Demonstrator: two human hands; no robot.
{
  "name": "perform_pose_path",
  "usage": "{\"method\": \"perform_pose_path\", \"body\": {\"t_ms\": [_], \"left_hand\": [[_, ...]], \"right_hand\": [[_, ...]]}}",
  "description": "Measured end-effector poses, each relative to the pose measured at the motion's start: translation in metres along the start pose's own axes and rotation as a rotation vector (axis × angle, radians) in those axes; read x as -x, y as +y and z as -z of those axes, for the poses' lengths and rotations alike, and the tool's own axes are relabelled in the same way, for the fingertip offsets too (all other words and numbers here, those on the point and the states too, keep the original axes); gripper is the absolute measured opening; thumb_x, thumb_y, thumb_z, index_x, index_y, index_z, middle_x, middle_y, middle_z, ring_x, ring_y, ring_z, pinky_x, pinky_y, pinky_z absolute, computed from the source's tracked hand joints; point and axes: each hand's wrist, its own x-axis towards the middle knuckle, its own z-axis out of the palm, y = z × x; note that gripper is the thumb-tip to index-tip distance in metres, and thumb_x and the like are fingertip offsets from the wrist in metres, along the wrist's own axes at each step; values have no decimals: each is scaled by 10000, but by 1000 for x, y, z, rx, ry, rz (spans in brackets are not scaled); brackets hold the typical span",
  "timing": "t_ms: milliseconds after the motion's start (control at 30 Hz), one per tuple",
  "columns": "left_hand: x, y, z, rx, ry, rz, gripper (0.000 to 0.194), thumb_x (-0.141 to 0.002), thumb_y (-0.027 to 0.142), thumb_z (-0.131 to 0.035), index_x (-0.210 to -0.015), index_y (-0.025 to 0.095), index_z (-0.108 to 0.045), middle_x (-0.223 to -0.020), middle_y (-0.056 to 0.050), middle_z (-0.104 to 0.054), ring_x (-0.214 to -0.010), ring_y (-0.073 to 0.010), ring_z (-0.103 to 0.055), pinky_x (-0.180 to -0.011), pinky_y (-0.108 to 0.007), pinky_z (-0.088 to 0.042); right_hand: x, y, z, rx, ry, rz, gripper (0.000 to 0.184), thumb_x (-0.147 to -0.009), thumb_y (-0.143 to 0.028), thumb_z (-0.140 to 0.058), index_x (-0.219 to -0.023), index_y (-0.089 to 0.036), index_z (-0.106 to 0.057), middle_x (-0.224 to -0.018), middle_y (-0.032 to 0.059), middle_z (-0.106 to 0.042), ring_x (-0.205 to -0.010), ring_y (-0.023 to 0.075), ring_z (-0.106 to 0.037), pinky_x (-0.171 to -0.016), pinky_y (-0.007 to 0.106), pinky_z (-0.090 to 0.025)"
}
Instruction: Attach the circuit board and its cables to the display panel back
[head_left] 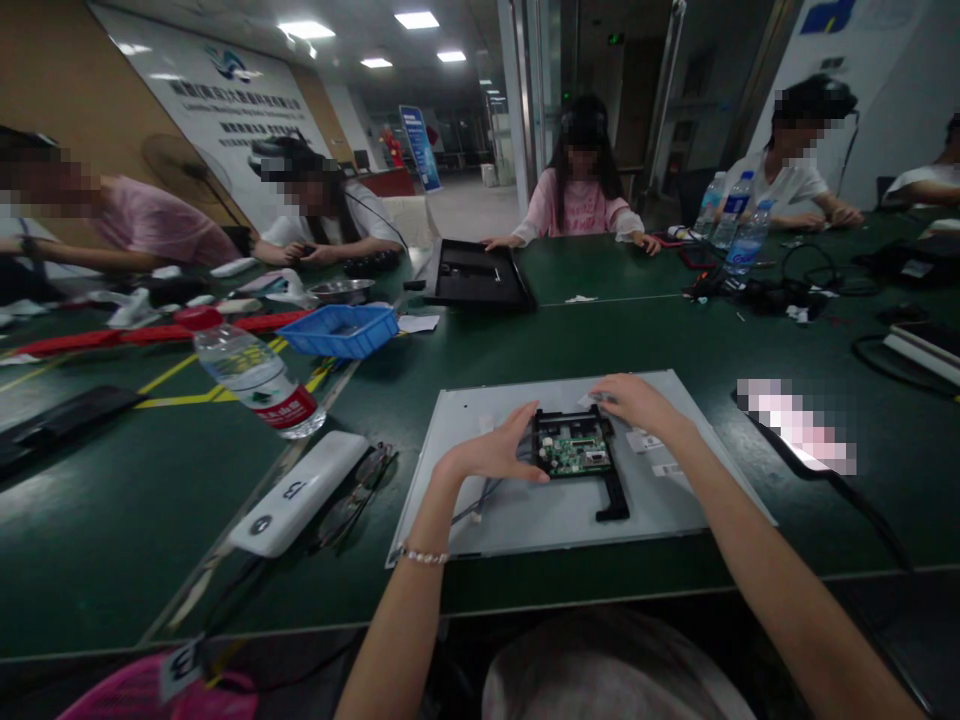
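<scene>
A grey metal panel (525, 510) lies flat on the green table in front of me. On it sits a black plastic bracket (615, 495) carrying a small green circuit board (574, 450). My left hand (499, 452) grips the bracket's left edge with thumb and fingers curled. From the far side, my right hand (634, 400) holds the bracket's upper right corner, fingers bent over it. Thin wires (480, 505) trail from the board toward the left across the panel.
A water bottle (259, 385) lies on its side at left, with a white power bank (300, 492) and glasses (360, 490) near it. Behind are a blue tray (341, 330) and a black monitor shell (476, 275). Several other people sit around the table. A phone (799, 430) lies at right.
</scene>
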Motion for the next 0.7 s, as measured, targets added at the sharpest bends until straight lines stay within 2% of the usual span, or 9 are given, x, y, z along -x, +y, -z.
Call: {"method": "perform_pose_path", "body": {"t_ms": [200, 433, 700], "left_hand": [[-1, -2, -4, -1, 25, -13, 1227, -646, 620, -716, -1504, 156, 29, -1564, -203, -27, -1435, -366, -92, -1165, -503, -138], [-2, 2, -5, -18, 15, 24, 1232, -641, 636, -712, -1498, 106, -3, -1558, -220, -47, -1435, -347, -122, -1171, -466, -143], [-3, 0, -7, -38, 23, 11, 1226, -636, 663, -699, -1499, 121, -18, -1558, -212, -59, -1431, -344, -145, -1163, -465, -151]], "right_hand": [[-6, -8, 3, 100, -40, 88, 205, -884, -189, -561, -1038, -182, -698, -1104, 90, -677, -1046, 204, -594, -883, 294, -432], [-5, -16, 1, 215, -2, 89, 210, -913, -179, -512, -983, -161, -709, -1042, 105, -689, -1016, 212, -606, -837, 288, -434], [-2, 2, -1, 110, 9, 61, 231, -901, -222, -534, -1060, -193, -700, -1113, 78, -686, -1048, 197, -609, -890, 281, -429]]}}
